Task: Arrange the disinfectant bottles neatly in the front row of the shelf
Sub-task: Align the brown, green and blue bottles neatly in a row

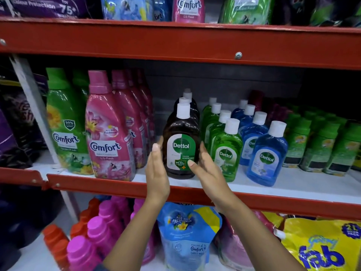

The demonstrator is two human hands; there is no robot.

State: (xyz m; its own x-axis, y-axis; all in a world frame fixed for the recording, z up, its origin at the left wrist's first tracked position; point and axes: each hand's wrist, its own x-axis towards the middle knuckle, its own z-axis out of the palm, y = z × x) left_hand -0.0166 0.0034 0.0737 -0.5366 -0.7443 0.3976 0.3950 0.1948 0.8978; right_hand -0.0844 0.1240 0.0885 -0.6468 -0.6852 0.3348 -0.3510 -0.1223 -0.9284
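Note:
A brown Dettol bottle [180, 137] with a white cap stands at the front of the middle shelf [117, 187], heading a row of similar brown bottles. My left hand [156, 171] presses flat against its left side. On its right side lies my right hand [207, 173], thumb across the lower label. To the right, a row of green Dettol bottles [226, 153] and a row of blue Dettol bottles [267, 155] run backward; their front bottles stand close to the shelf edge.
Tall pink Comfort bottles [109, 137] and green Comfort bottles [66, 133] stand left of the brown row. Small green bottles [320, 145] fill the right. A red beam [175, 40] hangs above. Below are pink bottles, a blue pouch [185, 237] and a yellow fab bag [320, 249].

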